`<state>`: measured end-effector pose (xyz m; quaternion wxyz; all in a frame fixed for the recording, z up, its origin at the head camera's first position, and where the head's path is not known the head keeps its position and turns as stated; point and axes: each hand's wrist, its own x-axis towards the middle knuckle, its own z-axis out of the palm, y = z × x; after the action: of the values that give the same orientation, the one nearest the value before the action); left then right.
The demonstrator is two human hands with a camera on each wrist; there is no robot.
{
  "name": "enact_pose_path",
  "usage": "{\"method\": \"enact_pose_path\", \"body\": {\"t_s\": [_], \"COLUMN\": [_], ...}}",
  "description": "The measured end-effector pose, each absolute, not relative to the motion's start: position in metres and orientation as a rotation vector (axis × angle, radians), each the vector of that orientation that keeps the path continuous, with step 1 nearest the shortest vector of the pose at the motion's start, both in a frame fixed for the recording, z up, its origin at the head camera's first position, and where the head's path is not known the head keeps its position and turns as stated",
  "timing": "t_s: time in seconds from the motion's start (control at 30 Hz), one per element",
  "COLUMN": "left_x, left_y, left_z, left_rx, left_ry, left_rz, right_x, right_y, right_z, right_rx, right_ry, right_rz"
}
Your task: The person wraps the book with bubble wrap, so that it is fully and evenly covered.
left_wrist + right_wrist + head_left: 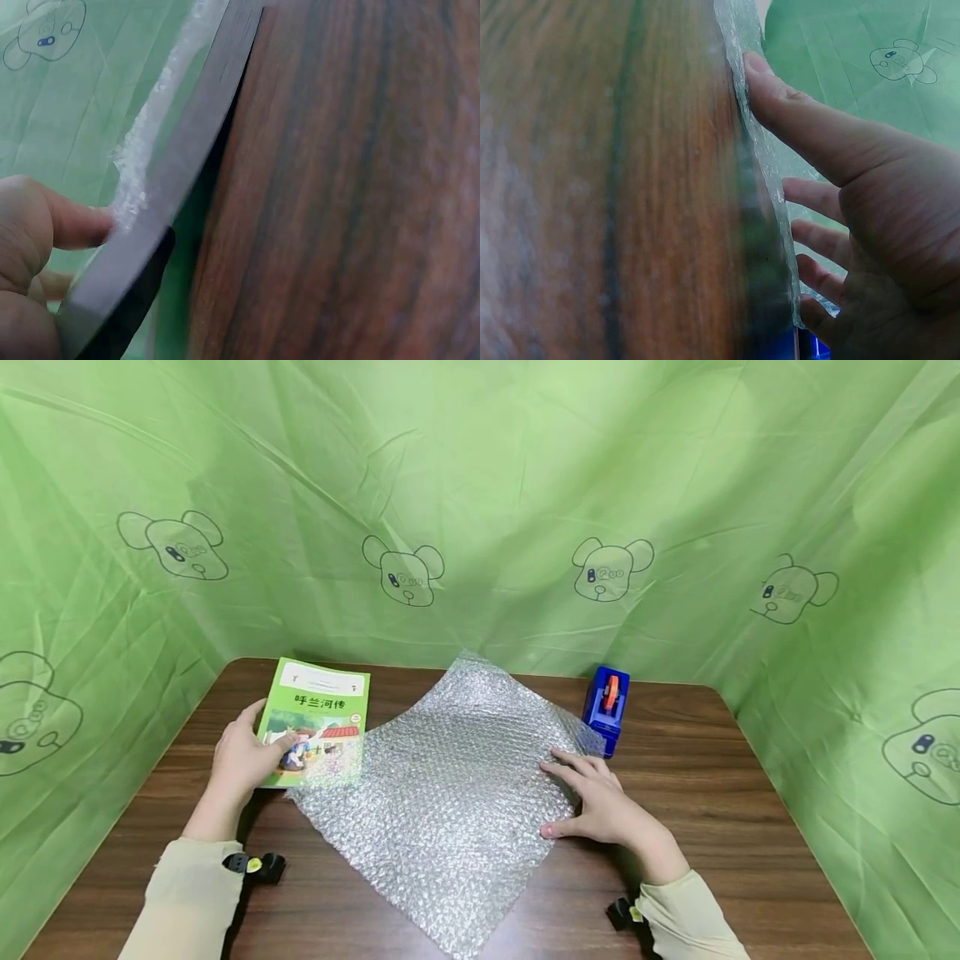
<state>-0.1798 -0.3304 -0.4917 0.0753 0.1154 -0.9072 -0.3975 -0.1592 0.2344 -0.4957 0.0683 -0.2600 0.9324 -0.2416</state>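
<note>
A green paperback book point(322, 687) with an illustrated cover lies at the left, its lower right part under the corner of a clear bubble wrap sheet point(450, 777). My left hand point(246, 750) grips the book by its left side, thumb across the cover and fingers at the edge. In the left wrist view the book's page edge point(180, 150) shows, with the thumb over it. Spread over the right part of the wrap, my right hand point(600, 797) touches it with thumb and fingertips. The right wrist view shows the wrap's thin edge point(761, 150) beside those fingers.
A blue tape dispenser point(606, 706) with an orange core stands at the back right, partly under the wrap's right corner. Everything rests on a dark wooden table point(697, 810). Green fabric point(495, 468) with bear-head drawings encloses the back and sides.
</note>
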Motion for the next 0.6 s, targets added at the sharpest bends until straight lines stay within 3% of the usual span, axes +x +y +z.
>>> {"method": "enact_pose_path", "body": {"t_s": [0.6], "left_x": [-0.176], "left_y": [-0.330], "left_z": [-0.468], "left_rx": [0.852], "left_ry": [-2.320], "left_rz": [-1.242], "right_x": [-0.158], "right_y": [0.234], "right_z": [-0.495], "right_rx": [-0.789], "right_ry": [2.808], "right_rz": [-0.734]}}
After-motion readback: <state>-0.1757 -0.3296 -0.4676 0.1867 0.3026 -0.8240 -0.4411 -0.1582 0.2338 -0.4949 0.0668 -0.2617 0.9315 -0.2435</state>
